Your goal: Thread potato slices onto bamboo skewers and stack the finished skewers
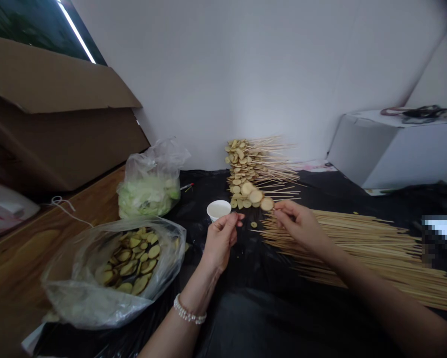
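Between its fingertips my right hand [298, 221] grips a skewer threaded with a few pale round slices with brown rims, like potato slices [267, 204]. They hang in front of a stacked pile of loaded skewers [245, 169]. My left hand [221, 238] is closed in a pinch just below a white cup [219, 210] of pale liquid; what its fingers hold, if anything, is hidden. Under my right forearm lies a broad heap of bare wooden skewers [342, 238]. An opened clear plastic bag [70, 293] at the left contains many loose slices [134, 258].
Black plastic sheeting [253, 308] covers the work surface. A tied clear bag of pale green pieces [148, 194] stands behind the opened one. Cardboard boxes [59, 139] rise at the left, a white box [372, 149] at the right. One loose slice [253, 224] lies between my hands.
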A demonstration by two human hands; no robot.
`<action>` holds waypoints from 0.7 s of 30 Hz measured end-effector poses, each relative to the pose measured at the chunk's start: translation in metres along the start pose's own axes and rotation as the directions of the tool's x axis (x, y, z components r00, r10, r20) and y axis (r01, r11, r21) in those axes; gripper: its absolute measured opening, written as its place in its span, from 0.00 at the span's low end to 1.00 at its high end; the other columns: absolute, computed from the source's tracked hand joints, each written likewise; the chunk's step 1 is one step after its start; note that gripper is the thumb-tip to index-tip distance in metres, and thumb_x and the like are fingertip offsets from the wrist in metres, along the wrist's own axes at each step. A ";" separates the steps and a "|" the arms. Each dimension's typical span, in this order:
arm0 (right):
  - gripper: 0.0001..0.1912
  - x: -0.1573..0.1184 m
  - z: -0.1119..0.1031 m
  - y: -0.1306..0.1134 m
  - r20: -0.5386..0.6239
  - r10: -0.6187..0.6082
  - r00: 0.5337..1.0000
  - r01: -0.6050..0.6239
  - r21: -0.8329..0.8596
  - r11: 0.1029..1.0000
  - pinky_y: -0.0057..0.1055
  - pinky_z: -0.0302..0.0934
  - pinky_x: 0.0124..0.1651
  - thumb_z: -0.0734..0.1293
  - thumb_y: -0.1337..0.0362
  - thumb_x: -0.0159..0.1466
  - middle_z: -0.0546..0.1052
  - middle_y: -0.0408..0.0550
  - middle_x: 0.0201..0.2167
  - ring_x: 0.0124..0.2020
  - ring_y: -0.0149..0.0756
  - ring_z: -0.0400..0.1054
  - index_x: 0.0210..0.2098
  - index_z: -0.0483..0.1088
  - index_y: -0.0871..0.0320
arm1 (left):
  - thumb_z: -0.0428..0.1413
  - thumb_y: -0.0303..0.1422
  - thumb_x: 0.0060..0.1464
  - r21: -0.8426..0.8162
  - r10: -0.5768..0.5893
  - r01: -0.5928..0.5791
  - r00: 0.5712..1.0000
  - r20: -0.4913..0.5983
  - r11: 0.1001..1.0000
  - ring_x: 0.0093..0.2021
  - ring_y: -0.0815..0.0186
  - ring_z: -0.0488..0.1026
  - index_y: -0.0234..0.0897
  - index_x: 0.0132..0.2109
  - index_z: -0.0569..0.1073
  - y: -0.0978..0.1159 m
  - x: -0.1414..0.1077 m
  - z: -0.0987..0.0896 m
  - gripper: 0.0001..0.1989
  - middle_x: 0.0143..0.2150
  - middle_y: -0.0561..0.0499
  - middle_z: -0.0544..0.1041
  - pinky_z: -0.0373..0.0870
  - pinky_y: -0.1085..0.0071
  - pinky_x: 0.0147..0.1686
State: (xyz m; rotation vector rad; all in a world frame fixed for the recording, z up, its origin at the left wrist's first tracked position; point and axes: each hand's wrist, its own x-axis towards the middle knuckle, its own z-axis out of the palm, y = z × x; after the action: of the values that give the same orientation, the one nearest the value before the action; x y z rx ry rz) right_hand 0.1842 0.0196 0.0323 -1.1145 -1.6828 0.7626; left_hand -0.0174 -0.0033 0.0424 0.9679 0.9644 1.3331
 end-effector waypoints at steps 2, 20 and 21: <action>0.10 0.008 -0.007 0.010 -0.074 0.051 0.996 -0.044 0.087 0.995 0.29 0.58 0.28 0.63 0.57 0.60 0.70 0.40 0.20 0.22 0.31 0.64 0.36 0.64 0.57 | 0.62 0.44 0.46 0.083 -0.062 0.056 0.996 0.070 0.995 0.16 0.82 0.48 0.31 0.35 0.78 -0.006 -0.002 0.003 0.17 0.26 0.53 0.69 0.39 0.76 0.16; 0.04 0.052 -0.092 0.068 -0.354 0.486 0.799 -0.258 0.528 0.809 0.18 0.57 0.19 0.70 0.68 0.54 0.73 0.42 0.24 0.21 0.23 0.63 0.30 0.71 0.58 | 0.59 0.36 0.50 0.691 -0.304 -0.335 0.716 0.629 0.641 0.28 0.70 0.70 0.38 0.43 0.79 -0.040 -0.014 0.006 0.13 0.29 0.53 0.78 0.61 0.76 0.30; 0.02 0.056 -0.098 0.070 -0.330 0.492 0.806 -0.273 0.530 0.802 0.18 0.57 0.18 0.69 0.69 0.55 0.73 0.42 0.24 0.20 0.23 0.63 0.29 0.71 0.58 | 0.59 0.35 0.50 0.689 -0.298 -0.349 0.713 0.635 0.635 0.28 0.70 0.70 0.39 0.43 0.79 -0.039 -0.014 0.006 0.13 0.29 0.53 0.78 0.61 0.77 0.29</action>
State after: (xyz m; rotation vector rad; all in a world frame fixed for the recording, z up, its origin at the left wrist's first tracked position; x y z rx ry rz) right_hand 0.2911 0.0988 0.0280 -1.1944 -0.8105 1.0076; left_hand 0.0009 -0.0178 0.0076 2.0039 0.8826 0.3576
